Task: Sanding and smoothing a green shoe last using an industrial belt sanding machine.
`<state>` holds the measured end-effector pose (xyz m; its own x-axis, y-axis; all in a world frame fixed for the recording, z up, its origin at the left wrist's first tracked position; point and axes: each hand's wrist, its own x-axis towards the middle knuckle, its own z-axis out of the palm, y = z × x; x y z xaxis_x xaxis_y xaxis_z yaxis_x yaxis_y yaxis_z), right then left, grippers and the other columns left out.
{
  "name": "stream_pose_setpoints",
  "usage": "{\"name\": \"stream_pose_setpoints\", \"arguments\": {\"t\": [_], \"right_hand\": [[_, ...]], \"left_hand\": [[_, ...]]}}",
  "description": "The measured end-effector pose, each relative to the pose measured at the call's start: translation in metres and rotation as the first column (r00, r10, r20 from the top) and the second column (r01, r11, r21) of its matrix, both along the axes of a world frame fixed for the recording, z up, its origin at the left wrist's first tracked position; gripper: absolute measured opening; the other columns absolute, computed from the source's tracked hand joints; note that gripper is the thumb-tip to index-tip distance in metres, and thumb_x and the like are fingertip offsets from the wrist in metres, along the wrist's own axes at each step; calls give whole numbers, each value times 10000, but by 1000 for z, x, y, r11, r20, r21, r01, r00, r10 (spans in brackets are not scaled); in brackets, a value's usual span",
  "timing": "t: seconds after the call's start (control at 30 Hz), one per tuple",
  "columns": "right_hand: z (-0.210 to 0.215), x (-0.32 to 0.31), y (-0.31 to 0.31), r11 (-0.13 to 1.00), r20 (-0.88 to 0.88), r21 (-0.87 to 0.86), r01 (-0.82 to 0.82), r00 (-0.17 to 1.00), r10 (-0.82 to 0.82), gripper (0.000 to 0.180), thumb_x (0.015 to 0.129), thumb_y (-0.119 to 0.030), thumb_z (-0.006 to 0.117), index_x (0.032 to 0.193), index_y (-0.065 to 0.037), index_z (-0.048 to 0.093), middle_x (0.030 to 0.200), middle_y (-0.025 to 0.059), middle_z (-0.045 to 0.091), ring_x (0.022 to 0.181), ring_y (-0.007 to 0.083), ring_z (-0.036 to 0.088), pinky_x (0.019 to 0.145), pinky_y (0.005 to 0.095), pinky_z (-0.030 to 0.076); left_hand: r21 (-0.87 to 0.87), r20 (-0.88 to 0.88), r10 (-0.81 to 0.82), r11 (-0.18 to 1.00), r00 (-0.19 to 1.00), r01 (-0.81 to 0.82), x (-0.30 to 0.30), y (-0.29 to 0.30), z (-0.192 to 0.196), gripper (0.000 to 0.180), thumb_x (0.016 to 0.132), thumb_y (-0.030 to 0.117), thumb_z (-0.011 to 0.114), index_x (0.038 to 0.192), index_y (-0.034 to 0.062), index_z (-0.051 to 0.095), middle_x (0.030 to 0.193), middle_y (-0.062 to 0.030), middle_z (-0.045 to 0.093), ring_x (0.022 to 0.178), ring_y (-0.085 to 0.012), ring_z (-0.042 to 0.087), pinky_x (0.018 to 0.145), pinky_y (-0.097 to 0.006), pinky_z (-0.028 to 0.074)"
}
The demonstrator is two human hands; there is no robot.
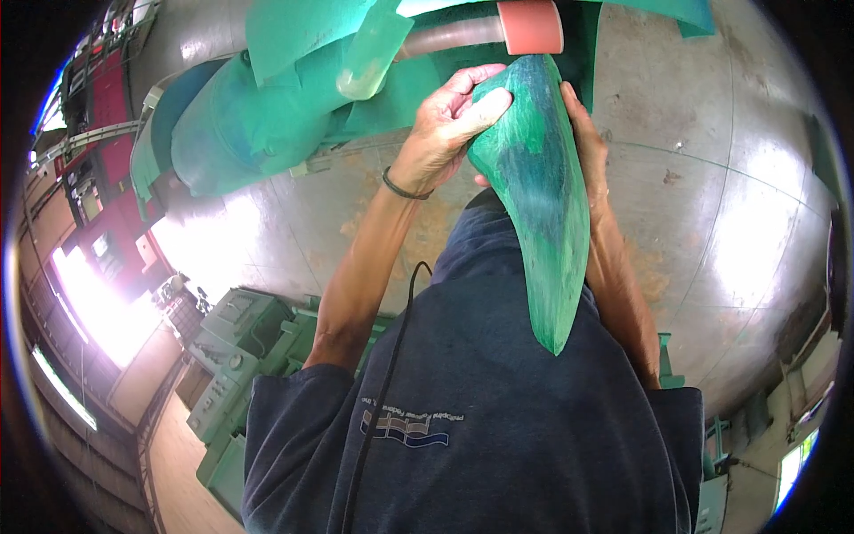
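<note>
Between my two hands is a green shoe last with darker, scuffed patches, its long pointed toe hanging down toward my chest. My left hand grips its upper left side, the thumb lying on the surface and the fingers bent around the edge. Along the right side my right hand holds it, with fingers partly hidden behind. The top end of the last meets or nearly meets an orange-red sanding drum, mounted on a metal shaft; whether they touch I cannot tell.
A green machine housing surrounds the shaft at the upper left, with a translucent green flap beside the drum. Another green machine stands at the lower left. A black cable runs down my dark shirt. Grey floor lies below.
</note>
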<state>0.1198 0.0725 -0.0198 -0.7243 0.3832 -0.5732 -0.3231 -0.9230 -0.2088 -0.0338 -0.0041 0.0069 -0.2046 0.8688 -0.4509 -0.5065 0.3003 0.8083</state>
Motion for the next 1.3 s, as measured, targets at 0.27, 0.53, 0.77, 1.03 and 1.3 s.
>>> {"name": "stream_pose_setpoints", "arguments": {"t": [0.27, 0.53, 0.77, 1.03, 1.3], "right_hand": [[33, 17, -4, 975, 191, 183, -122, 978, 87, 480, 1011, -506, 536, 1185, -73, 648, 967, 60, 692, 825, 123, 670, 723, 273, 558], [30, 42, -12, 538, 683, 628, -562, 730, -34, 815, 1014, -672, 389, 1483, -12, 487, 1350, 169, 613, 1251, 279, 560, 1064, 370, 432], [8, 81, 7, 764, 415, 530, -369, 898, 146, 941, 994, -759, 207, 1503, -4, 446, 1446, 174, 532, 1329, 300, 503, 1105, 448, 400], [5, 120, 27, 650, 524, 597, -470, 842, 128, 884, 1014, -701, 265, 1525, 8, 400, 1456, 269, 504, 1328, 373, 509, 1010, 495, 492], [0, 142, 24, 673, 504, 595, -439, 856, 113, 853, 1011, -678, 338, 1519, 2, 414, 1485, 323, 448, 1370, 403, 475, 1041, 492, 478]], "left_hand": [[126, -5, 69, 990, 998, -68, 14, -20, -1, 582, 984, 147, 684, 1469, -21, 409, 1275, -86, 612, 1144, -123, 586, 992, -297, 491], [-160, 343, 110, 985, 933, -57, 92, -72, -4, 795, 911, 195, 784, 1542, 18, 334, 1353, -91, 583, 1232, -185, 572, 1055, -332, 468], [-122, 244, 116, 989, 963, -88, 129, -67, -12, 1028, 800, 193, 883, 1568, -16, 234, 1392, -146, 551, 1271, -225, 557, 1035, -360, 498], [-124, 145, 120, 987, 982, -103, 148, -51, -15, 985, 788, 206, 891, 1527, -26, 282, 1378, -175, 554, 1243, -267, 590, 1001, -395, 542], [-83, 135, 76, 994, 988, -65, 156, -43, -10, 957, 801, 170, 876, 1541, 5, 292, 1366, -147, 564, 1227, -245, 594, 1009, -384, 533]]}}
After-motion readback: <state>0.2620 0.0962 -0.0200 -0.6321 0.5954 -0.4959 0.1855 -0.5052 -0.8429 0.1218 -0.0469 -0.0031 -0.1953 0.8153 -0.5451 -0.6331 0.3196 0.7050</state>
